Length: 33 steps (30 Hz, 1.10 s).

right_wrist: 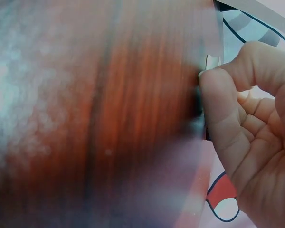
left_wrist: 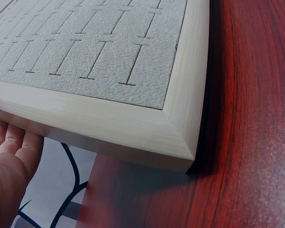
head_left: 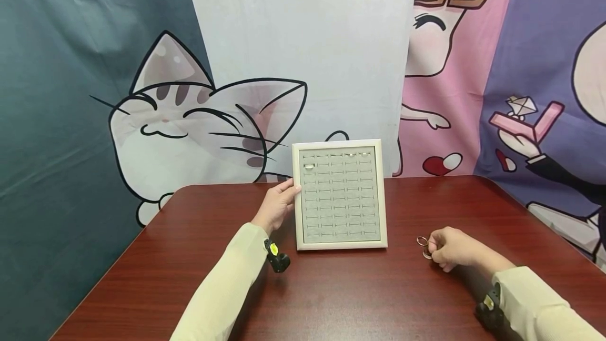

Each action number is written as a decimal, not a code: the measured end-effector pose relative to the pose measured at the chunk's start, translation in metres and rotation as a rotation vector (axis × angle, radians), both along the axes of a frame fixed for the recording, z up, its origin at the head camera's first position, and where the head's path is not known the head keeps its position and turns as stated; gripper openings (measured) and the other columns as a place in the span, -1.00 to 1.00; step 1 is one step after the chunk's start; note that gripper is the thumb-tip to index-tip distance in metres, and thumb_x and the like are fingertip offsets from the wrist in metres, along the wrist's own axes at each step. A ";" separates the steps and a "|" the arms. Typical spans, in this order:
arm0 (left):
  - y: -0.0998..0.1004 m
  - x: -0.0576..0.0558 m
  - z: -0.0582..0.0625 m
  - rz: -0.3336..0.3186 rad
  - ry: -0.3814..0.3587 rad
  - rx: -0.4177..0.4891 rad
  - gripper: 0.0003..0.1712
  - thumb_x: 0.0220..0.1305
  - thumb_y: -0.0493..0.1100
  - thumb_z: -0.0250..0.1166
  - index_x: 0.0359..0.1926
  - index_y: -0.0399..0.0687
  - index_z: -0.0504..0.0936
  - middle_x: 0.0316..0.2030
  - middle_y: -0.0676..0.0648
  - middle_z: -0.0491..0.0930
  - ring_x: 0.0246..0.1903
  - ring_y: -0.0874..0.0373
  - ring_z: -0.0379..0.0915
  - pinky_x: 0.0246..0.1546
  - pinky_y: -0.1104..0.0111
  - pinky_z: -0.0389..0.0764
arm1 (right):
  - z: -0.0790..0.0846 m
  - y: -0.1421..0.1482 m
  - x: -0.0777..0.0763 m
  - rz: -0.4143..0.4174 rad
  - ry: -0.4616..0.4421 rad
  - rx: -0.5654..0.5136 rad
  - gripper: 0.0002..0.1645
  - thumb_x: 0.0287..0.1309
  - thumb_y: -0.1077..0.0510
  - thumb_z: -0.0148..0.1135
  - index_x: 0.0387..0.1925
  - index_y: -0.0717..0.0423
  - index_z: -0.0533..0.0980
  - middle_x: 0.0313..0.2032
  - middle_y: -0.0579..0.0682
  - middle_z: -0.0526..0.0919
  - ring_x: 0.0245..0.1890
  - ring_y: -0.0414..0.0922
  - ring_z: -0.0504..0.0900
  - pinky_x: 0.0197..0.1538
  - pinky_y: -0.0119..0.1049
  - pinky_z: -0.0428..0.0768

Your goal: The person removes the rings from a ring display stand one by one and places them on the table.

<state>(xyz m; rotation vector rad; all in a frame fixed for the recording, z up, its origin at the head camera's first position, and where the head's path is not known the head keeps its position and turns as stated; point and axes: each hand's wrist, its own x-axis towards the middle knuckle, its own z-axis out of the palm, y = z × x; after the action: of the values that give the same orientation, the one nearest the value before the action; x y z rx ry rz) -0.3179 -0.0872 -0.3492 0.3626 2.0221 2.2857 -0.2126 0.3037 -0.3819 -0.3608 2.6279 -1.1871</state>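
Observation:
A ring display board (head_left: pixel 341 193) with a pale frame and grey slotted padding stands tilted up on the table. Three rings sit in its upper slots, one being the ring (head_left: pixel 309 166) at the left. My left hand (head_left: pixel 276 205) grips the frame's left edge, thumb in front; in the left wrist view its fingers (left_wrist: pixel 28 152) reach behind the frame. To the right of the board, my right hand (head_left: pixel 452 249) pinches a ring (head_left: pixel 427 254) between thumb and fingertips, low over the table. Another ring (head_left: pixel 422 241) shows just beside the fingertips; whether it is touched I cannot tell.
The reddish-brown wooden table (head_left: pixel 350 293) reaches back to a cartoon-printed cloth backdrop (head_left: pixel 303 41). A small dark camera is strapped to each wrist, such as the left wrist camera (head_left: pixel 278 261).

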 end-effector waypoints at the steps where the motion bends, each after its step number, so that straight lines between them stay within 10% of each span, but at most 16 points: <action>1: 0.000 0.000 0.000 0.001 -0.003 0.003 -0.58 0.28 -0.18 0.15 0.16 -0.05 0.49 0.00 -0.17 0.57 -0.15 0.15 0.57 -0.10 0.28 0.57 | 0.001 0.000 -0.001 -0.001 0.001 -0.009 -0.86 -0.22 0.42 0.07 -0.54 0.19 0.34 -0.63 -0.07 0.39 -0.64 -0.16 0.45 -0.55 -0.26 0.58; 19: 0.001 0.001 -0.001 -0.002 0.003 0.024 -0.58 0.28 -0.19 0.15 0.17 -0.09 0.49 -0.01 -0.17 0.58 -0.17 0.14 0.58 -0.12 0.27 0.58 | 0.088 -0.041 -0.045 -0.153 0.346 -0.097 -0.87 -0.10 0.36 0.11 -0.42 0.35 0.39 -0.60 0.00 0.51 -0.60 -0.18 0.58 -0.43 -0.27 0.61; 33: 0.001 0.003 0.001 -0.008 -0.003 0.029 -0.57 0.27 -0.17 0.17 0.17 -0.11 0.48 -0.01 -0.17 0.58 -0.20 0.17 0.58 -0.13 0.27 0.58 | 0.130 -0.093 -0.075 -0.256 0.570 0.045 -0.90 -0.17 0.29 0.11 -0.47 0.18 0.44 -0.58 -0.01 0.59 -0.60 -0.20 0.54 -0.53 -0.39 0.48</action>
<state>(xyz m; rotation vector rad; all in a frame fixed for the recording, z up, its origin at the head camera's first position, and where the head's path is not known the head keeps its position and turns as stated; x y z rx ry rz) -0.3152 -0.0867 -0.3483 0.3677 1.9847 2.3111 -0.2877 0.2105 -0.2524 -0.4146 3.2684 -1.2416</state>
